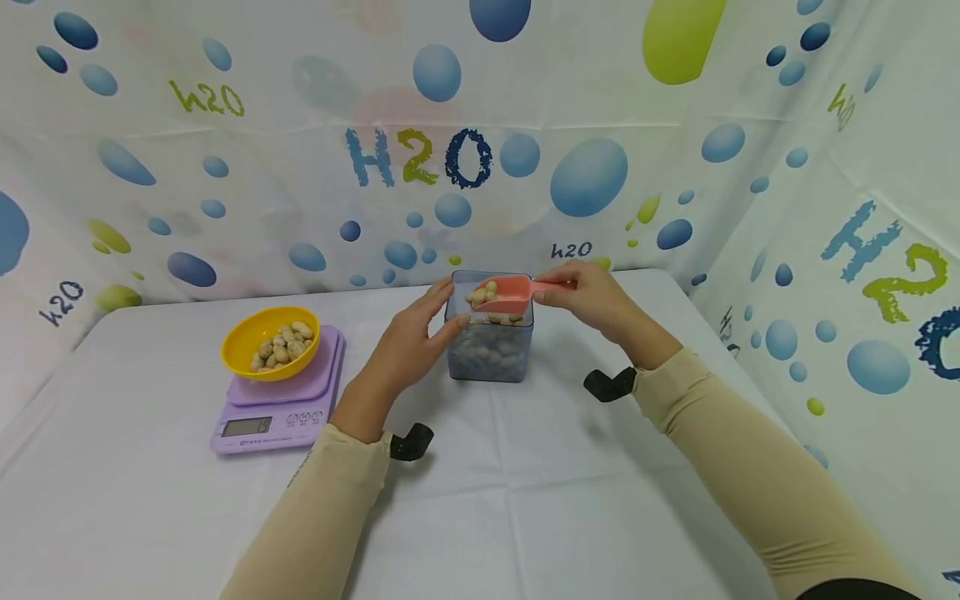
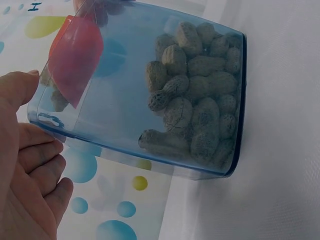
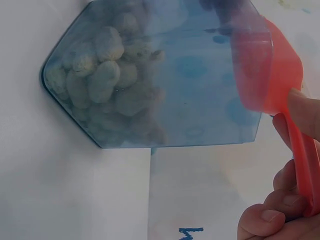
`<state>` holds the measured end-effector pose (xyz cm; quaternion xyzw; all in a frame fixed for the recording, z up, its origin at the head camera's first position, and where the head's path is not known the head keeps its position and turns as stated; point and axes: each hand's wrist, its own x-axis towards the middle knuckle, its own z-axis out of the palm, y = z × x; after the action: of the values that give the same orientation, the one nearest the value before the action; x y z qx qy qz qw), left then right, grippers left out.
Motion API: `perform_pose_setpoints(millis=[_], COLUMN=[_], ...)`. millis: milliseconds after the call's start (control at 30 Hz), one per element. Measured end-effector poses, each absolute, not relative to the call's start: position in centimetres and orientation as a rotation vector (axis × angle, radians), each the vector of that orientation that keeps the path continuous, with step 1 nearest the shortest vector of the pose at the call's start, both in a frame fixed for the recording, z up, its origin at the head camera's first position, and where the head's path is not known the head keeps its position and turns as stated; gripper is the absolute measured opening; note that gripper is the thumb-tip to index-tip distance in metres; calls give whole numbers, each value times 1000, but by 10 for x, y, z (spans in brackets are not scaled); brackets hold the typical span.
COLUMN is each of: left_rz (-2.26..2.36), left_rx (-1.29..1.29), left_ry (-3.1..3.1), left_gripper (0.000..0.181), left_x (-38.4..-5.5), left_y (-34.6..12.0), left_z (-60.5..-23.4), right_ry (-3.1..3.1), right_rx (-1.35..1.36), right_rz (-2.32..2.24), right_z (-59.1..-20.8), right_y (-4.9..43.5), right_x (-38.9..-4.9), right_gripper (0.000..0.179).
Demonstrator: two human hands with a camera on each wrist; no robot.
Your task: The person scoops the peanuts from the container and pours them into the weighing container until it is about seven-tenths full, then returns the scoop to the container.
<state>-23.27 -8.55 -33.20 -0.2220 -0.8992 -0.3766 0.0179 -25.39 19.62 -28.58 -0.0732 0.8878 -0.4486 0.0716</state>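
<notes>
My right hand (image 1: pixel 588 300) grips the handle of a red scoop (image 1: pixel 512 293), with the thumb on one side and fingers curled on the other. The scoop is at the mouth of a clear bluish plastic container (image 1: pixel 491 354) and carries several peanuts (image 1: pixel 481 295). More unshelled peanuts (image 2: pixel 200 100) fill the lower part of the container, seen through its wall in both wrist views. My left hand (image 1: pixel 408 342) rests against the container's left side near the rim; its fingers lie along the wall and the thumb is at the near corner.
To the left, a purple kitchen scale (image 1: pixel 277 417) carries a yellow bowl (image 1: pixel 238 354) with peanuts inside. Its small display appears to read 19. A white cloth covers the table (image 1: pixel 510 508). Patterned curtains hang behind and on the right (image 1: pixel 300 200).
</notes>
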Motion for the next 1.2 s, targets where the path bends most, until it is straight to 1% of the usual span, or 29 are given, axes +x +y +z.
perform_pose_setpoints(millis=[333,567,700,933,1200], left_rz=[-1162,-1126,-1093,-1018,-953], left_rx=[-646,-649,-629,-527,-390], left_ry=[-2804,-2781,-2787,-2818,-2855], left_gripper=[72,68,69,70,71], left_x=[-230,-227,-226,-217,-204], left_y=[-93,-104,-111,-139,-177], left_z=[-329,-321,-317,-309,-305], right_ry=[2662,2691,2703,2633,2596], right_rx=[-255,-284,-295,-344,-421], right_rz=[-1382,-1362,-1361,-1409,-1425], right_z=[-275,-265,-259,-255,-260], right_y=[191,183,176,146,104], right_x=[-257,-260,-260,-264,-270], right_gripper=[43,43,42,40,35])
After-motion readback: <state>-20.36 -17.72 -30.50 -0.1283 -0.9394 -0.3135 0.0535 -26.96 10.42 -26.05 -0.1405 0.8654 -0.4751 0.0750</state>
